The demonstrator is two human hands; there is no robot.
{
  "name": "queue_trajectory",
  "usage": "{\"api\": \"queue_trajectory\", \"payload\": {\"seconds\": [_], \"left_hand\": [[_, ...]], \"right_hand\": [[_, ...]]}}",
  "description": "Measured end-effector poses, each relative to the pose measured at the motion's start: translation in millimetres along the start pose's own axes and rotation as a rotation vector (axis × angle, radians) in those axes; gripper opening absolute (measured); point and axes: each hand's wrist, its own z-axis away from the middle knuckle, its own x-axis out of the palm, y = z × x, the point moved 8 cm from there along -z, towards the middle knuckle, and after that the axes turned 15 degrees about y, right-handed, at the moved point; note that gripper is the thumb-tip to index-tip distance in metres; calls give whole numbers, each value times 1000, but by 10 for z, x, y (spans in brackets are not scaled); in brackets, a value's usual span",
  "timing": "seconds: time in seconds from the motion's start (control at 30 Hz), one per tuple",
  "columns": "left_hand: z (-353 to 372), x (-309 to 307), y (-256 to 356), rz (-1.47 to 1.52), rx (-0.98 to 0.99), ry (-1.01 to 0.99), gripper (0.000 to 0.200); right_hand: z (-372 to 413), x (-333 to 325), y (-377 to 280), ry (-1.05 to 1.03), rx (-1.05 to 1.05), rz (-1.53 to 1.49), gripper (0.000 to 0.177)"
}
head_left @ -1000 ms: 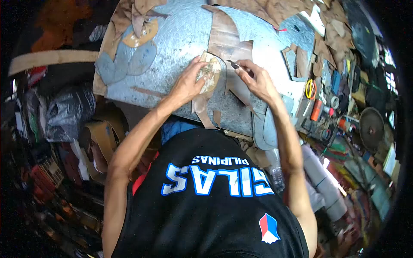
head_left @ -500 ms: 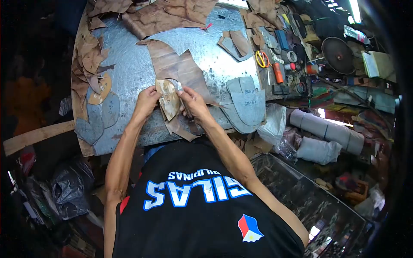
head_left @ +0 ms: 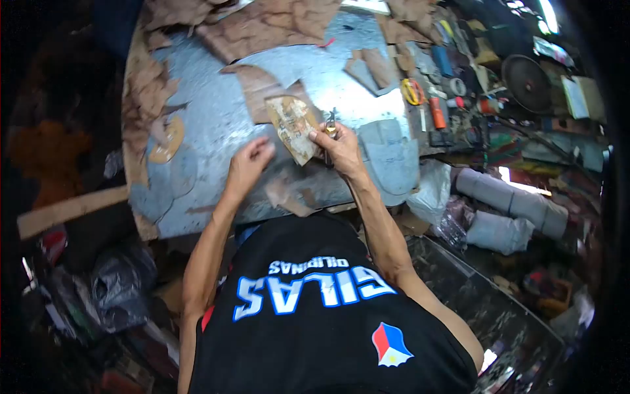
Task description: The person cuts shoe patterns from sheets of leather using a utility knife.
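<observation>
My right hand (head_left: 343, 150) grips a worn tan template (head_left: 290, 128) by its right edge, thumb on top. A slim tool (head_left: 331, 126) with a dark tip and a gold-coloured part also sticks up from this hand; its kind I cannot tell. My left hand (head_left: 251, 161) hovers over the metal tabletop to the left, apart from the template, fingers loosely bent, blurred and holding nothing. Behind the template lies a brown leather piece (head_left: 257, 92) with a pointed corner. A narrow leather scrap (head_left: 287, 197) rests near the table's front edge.
Grey templates (head_left: 392, 157) lie at right, more (head_left: 161, 190) at left beside leather scraps (head_left: 147, 98). A large leather sheet (head_left: 262, 29) covers the back. Yellow-handled scissors (head_left: 412, 92) and an orange cylinder (head_left: 437, 113) sit on the tool-strewn right side.
My left hand has let go of the template and drawn away from it. My right hand now holds the template alone, tilted, with the tool showing upright. The view has shifted slightly.
</observation>
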Motion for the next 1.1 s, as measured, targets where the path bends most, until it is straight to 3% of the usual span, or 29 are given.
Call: {"api": "queue_trajectory", "payload": {"seconds": [0.03,0.1,0.2,0.37,0.53,0.63,0.77,0.83,0.87,0.97,1.03,1.1], "left_hand": [[145,57,54,-236,143,18,54],[487,256,54,-593,659,-34,65],[881,468,109,-800,701,-203,68],[1021,458,35,-821,650,-260,65],[1111,462,-71,-882,633,-300,47],[1150,446,-25,-836,642,-246,33],[1215,337,-17,-803,659,-168,26],[1301,170,-2,-836,635,-143,20],[1366,43,90,-844,634,-84,20],[1698,-467,-39,-913,475,22,18],[1960,-752,-89,-943,425,79,16],[2272,-1070,-469,-972,113,103,17]], "right_hand": [[-158,-174,-119,28,-13,7,18],[-585,-588,-416,113,-90,205,19],[-1487,-1313,-642,188,-209,310,24],[-2562,-2033,-558,213,44,121,20],[-2879,-2200,-117,185,205,302,29],[-2855,-2230,-146,264,124,290,21],[-2797,-2301,-259,289,45,235,32],[-2716,-2374,-369,233,-20,95,22],[-2645,-2457,-413,301,-29,56,18],[-2132,-2232,-619,177,-12,-223,19],[-1778,-2028,-628,82,-5,-203,13],[-1489,-1879,-480,159,-3,-120,16]]}}
